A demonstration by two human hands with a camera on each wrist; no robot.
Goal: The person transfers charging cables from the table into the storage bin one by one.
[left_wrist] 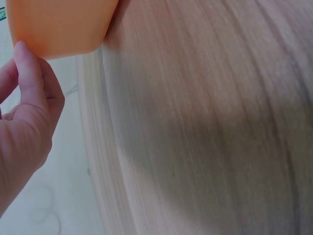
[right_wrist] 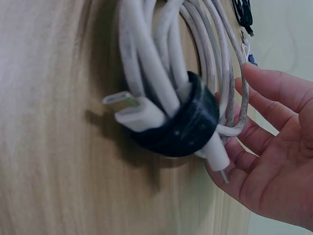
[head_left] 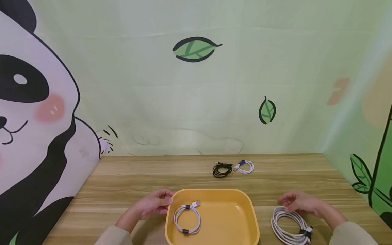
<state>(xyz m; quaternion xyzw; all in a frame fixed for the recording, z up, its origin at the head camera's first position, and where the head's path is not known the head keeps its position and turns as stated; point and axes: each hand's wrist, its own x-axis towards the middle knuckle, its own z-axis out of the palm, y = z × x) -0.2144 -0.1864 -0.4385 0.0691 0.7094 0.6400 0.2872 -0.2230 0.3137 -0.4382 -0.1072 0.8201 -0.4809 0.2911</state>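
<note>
Lower right of the frame: one large cable coil, right hand at its far edge.
Probably light, springy and sturdy; loops may slide, so best held across the black strap. Thick greyish-white strands, scuffed; two metal-tipped plugs beside the strap. Right hand relaxed, thumb and fingers parted about the outer loops, not clenched. Left hand: fingertips at left rim of yellow tray, bottom centre; whether pinching, cannot tell.
</note>
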